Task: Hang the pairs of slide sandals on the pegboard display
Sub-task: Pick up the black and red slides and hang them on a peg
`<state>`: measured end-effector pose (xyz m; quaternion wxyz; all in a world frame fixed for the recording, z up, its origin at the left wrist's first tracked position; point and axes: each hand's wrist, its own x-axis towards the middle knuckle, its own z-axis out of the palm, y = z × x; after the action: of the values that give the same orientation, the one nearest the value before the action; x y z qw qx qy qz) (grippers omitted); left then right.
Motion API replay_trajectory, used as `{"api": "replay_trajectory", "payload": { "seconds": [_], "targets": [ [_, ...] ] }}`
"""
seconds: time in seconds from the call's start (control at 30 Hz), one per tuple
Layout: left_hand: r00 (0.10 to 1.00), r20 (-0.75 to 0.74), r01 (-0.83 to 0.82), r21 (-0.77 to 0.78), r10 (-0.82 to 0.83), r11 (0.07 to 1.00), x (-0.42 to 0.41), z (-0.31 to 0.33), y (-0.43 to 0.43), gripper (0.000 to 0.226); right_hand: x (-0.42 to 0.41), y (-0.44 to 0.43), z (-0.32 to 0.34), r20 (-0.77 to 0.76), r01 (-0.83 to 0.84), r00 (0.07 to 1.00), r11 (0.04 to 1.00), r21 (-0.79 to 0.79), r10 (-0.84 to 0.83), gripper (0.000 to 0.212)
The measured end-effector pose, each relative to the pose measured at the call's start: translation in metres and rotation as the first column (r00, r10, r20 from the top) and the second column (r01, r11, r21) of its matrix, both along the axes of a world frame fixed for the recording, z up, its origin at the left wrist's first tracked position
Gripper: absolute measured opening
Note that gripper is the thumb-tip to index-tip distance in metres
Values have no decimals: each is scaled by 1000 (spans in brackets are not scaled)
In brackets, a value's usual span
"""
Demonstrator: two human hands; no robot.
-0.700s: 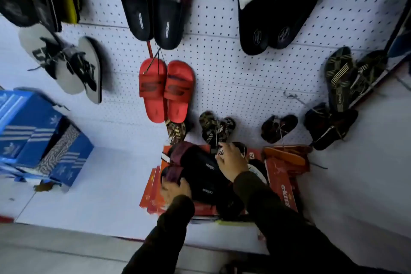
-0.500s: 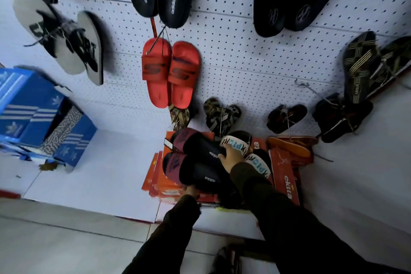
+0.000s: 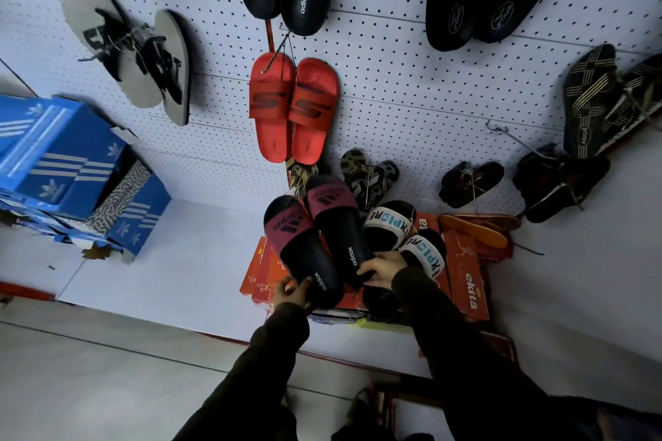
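Gripping starts at lower centre of the frame: the left hand (image 3: 291, 294) pinches the heel of one maroon-strapped black slide (image 3: 304, 247), and the right hand (image 3: 381, 268) is closed on the heel of its mate (image 3: 338, 225). Both slides are tilted up, toes toward the wall, above the stack of red shoe boxes (image 3: 467, 272); whether they are fully lifted off it cannot be told. Just right of them on the boxes lies a white-strapped pair (image 3: 404, 233), not yet hung, with an orange sandal (image 3: 473, 229) beyond.

Judged progress: partway. Higher up, the pegboard (image 3: 394, 82) already carries the red pair (image 3: 293, 107) at centre, black pairs along the top edge, grey flip-flops (image 3: 136, 57) at upper left, and small dark pairs at right. An empty hook (image 3: 508, 134) shows at centre right, a likely spot. Left to do: at least the held pair and the white one.

Hard to tell: any tie or loop joining the held slides is hidden, top pairs are cropped, the lower right is dark, and blue boxes (image 3: 64, 154) at left are cut off.
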<state>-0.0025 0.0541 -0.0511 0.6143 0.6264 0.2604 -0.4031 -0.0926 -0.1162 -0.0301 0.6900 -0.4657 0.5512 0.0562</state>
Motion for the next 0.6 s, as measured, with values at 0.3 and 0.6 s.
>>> {"api": "replay_trajectory", "payload": {
  "seconds": [0.3, 0.6],
  "targets": [
    [904, 420, 164, -167, -80, 972, 44, 69, 12, 49, 18, 9, 58, 122, -209, 953, 894, -396, 277, 103],
    [743, 667, 203, -295, 49, 934, 108, 170, -6, 47, 67, 4, 155, 488, 63, 826, 815, -577, 282, 66]
  ]
}}
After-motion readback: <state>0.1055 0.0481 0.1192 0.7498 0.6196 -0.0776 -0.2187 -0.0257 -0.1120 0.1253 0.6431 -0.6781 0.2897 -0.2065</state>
